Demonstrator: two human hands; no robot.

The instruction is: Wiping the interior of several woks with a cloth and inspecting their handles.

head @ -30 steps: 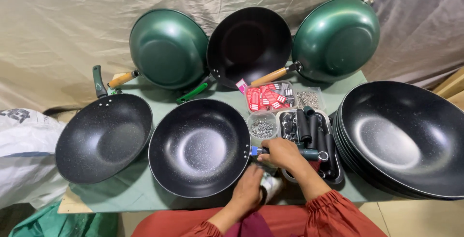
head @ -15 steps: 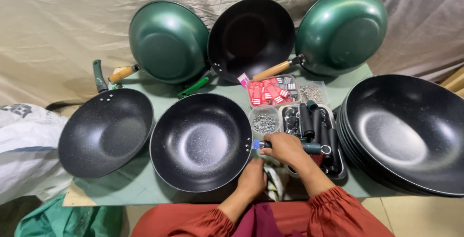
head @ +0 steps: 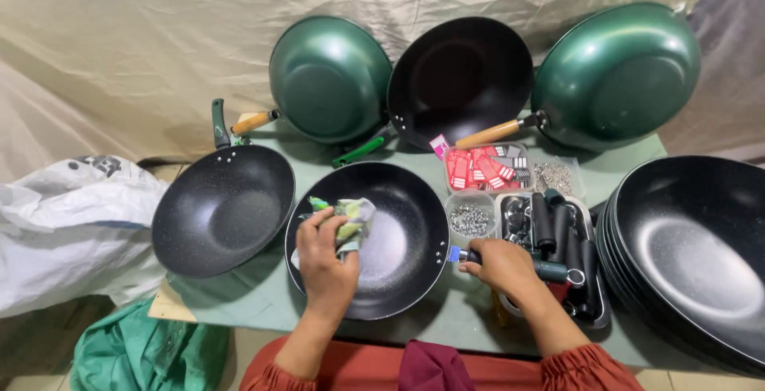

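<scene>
Wiping inside of black wok (head: 398,239), centre of bench (head: 239,295), left hand (head: 325,259) closed on crumpled cloth (head: 351,217). Right hand (head: 504,266) gripping wok handle (head: 550,270) at wok's right rim. Advisable: holding handle steady, working cloth in overlapping circles.

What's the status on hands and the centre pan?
Left hand presses a green cloth inside the black pan. Right hand grips the pan's handle. Parts tray close beside, nothing blocking.
</scene>
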